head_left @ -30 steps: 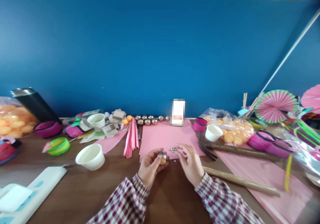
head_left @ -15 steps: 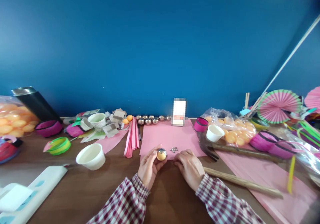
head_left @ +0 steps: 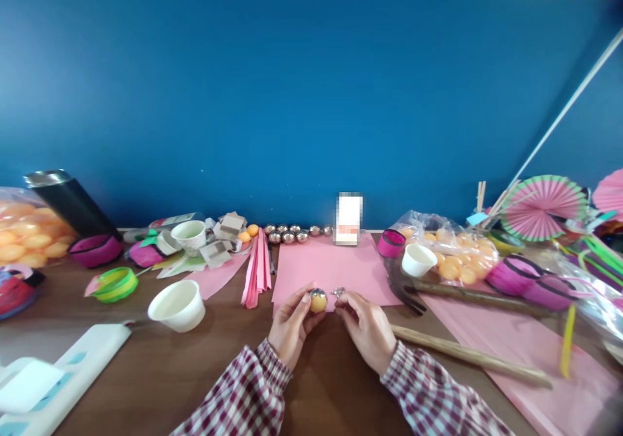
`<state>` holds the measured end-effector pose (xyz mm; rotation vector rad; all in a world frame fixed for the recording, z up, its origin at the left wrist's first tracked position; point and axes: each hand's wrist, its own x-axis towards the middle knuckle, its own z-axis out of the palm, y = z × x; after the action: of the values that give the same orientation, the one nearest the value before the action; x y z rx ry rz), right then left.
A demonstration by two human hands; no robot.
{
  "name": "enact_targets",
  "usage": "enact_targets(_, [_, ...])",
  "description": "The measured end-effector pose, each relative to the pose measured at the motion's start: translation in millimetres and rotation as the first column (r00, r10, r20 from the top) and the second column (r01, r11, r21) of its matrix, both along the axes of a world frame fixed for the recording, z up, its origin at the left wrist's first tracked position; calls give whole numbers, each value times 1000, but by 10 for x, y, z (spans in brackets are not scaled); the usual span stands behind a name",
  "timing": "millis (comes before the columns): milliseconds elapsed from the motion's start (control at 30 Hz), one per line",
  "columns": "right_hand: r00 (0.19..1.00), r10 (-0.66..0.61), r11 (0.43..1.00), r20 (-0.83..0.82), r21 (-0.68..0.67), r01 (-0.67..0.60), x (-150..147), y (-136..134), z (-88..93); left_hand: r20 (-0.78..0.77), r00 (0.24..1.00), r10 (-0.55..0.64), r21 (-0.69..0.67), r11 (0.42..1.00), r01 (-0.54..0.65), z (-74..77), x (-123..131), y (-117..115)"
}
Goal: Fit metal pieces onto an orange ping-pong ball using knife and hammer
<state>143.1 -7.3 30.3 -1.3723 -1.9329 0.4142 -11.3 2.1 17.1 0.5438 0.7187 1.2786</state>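
Near the front edge of a pink paper sheet (head_left: 335, 261), my left hand (head_left: 292, 329) grips a ball (head_left: 318, 301) between thumb and fingers. The ball is shiny silver on top and orange below. Just to its right lies a small pile of silver bits (head_left: 337, 290), too small to name for certain. My right hand (head_left: 368, 332) is pinched at the near side of that pile, thumb and forefinger together. Whatever those fingertips hold, if anything, is too small to make out. At the back of the sheet, several silver balls (head_left: 288, 235) stand in rows.
Right of the sheet are a hammer (head_left: 467, 293), a wooden stick (head_left: 472, 356), a white cup (head_left: 418, 259) and a bag of orange balls (head_left: 452, 264). On the left stand a white bowl (head_left: 176, 306), folded pink strips (head_left: 256, 274) and a power strip (head_left: 82, 371).
My right hand has turned, its thumb and forefinger now pinched at the small pile. The ball in my left hand has shifted slightly right.
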Motion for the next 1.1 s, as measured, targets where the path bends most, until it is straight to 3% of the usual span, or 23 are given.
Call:
enact_targets(267, [962, 63, 994, -267, -66, -84, -43, -3, 8, 13, 1000, -5, -4, 1000, 5, -19, -10, -6])
enact_targets(467, [926, 36, 984, -377, -151, -100, -42, -4, 11, 36, 999, 2, -18, 1000, -2, -15, -20, -13])
enact_targets(733, [776, -68, 925, -627, -330, -186, -38, 57, -80, 42, 999, -16, -20, 1000, 17, -13, -12, 4])
enact_targets(1100, [771, -17, 950, -637, -251, -186, -70, 31, -23, -24, 999, -45, -12, 999, 45, 28, 2, -11])
